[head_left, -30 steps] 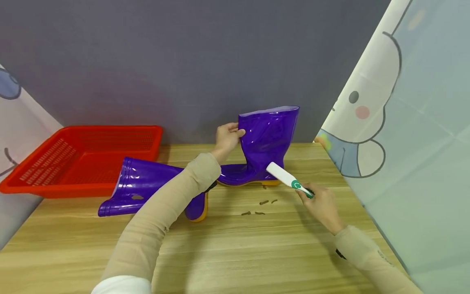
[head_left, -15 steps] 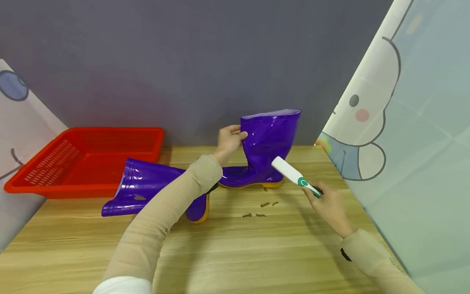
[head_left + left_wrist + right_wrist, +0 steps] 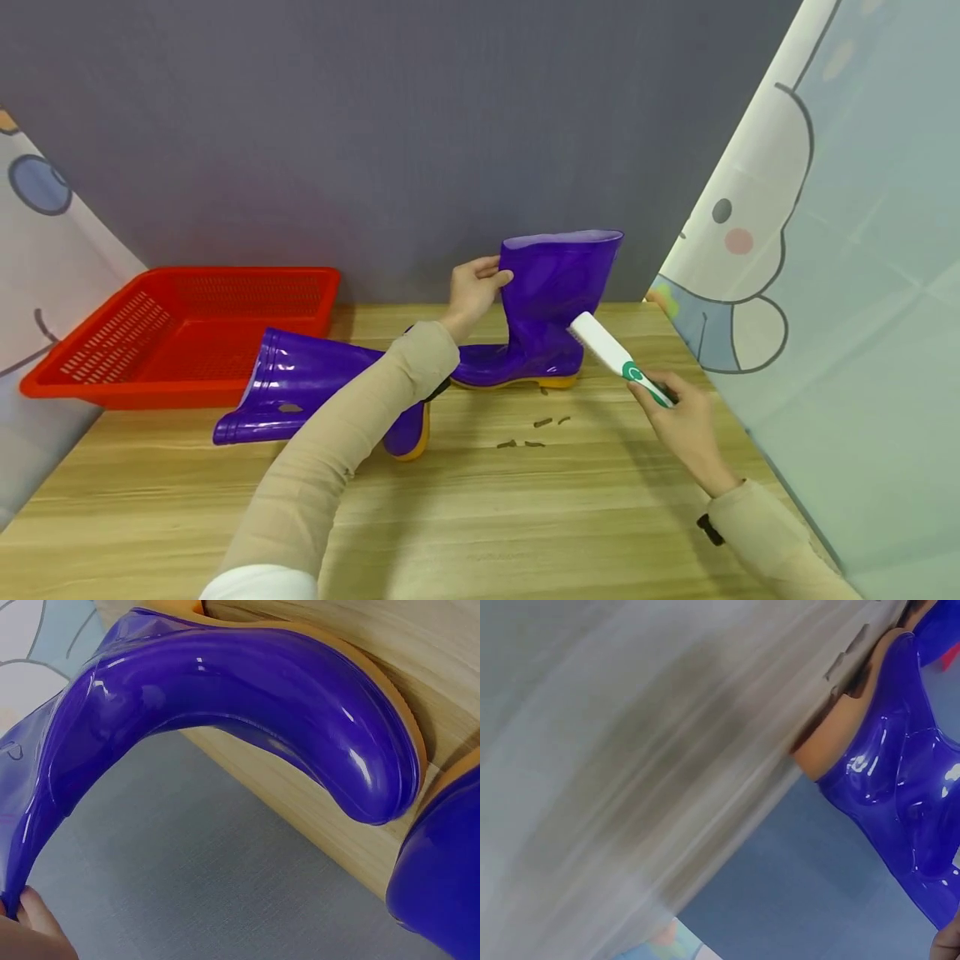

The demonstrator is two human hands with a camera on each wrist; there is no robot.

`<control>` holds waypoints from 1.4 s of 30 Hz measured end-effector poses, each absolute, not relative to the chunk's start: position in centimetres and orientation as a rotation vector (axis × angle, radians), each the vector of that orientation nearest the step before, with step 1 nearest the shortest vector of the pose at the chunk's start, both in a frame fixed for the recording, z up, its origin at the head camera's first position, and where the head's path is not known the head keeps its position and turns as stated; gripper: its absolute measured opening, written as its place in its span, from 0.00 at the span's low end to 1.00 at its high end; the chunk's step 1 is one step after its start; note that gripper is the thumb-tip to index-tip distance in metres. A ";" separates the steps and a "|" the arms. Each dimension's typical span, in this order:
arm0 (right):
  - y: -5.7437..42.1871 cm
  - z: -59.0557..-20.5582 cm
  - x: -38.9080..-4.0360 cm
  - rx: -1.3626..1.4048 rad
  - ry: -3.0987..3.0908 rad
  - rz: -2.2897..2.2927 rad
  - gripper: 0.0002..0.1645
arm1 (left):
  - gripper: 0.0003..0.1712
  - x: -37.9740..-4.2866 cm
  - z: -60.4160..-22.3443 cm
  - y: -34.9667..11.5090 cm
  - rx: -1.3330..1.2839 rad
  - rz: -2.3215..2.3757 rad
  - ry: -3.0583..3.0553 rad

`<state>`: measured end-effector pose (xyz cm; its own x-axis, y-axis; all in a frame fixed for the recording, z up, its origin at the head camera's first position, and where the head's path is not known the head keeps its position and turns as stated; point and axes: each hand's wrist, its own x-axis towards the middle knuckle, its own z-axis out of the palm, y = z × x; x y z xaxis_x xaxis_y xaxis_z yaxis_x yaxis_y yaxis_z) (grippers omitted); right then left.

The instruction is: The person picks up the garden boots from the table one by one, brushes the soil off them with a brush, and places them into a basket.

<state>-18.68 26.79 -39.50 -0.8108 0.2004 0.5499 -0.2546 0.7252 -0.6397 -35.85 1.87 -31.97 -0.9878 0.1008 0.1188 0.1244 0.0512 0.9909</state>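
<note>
A purple rubber boot [image 3: 551, 304] with an orange sole stands on the wooden table, toe to the left. My left hand [image 3: 474, 287] pinches the front of its shaft near the top rim; the left wrist view shows those fingers [image 3: 37, 919] at the boot's edge. My right hand [image 3: 686, 425] grips the green-and-white handle of a white brush [image 3: 603, 343]. Its bristles face the boot's back near the ankle; whether they touch cannot be told. A second purple boot [image 3: 311, 375] lies on its side at the left, partly hidden by my left forearm, with a brown smudge on its shaft.
A red plastic basket [image 3: 225, 329] with slotted walls stands at the back left. Several small brown bits [image 3: 543, 422] lie on the table [image 3: 540, 517] in front of the upright boot. A grey wall rises behind, and a printed cartoon sheet [image 3: 847, 392] borders the right.
My right hand and the brush have shifted right and slightly down, off the boot's ankle toward its back edge. My left hand keeps hold of the boot. The whole view has drifted slightly.
</note>
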 end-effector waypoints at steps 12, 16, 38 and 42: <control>27.4 -40.4 -18.1 0.040 -2.335 0.933 0.11 | 0.18 -36.5 -31.6 2.7 -0.384 -2.136 -2.127; 27.4 -40.6 -18.3 0.023 -2.332 0.945 0.12 | 0.17 -36.7 -30.6 2.6 -0.411 -2.107 -2.112; 28.7 -41.2 -19.3 -0.121 -2.353 0.906 0.13 | 0.17 -38.2 -20.1 -0.9 -0.358 -1.960 -2.001; 28.9 -41.4 -19.5 -0.106 -2.348 0.899 0.12 | 0.17 -38.0 -17.7 -2.9 -0.259 -1.928 -1.987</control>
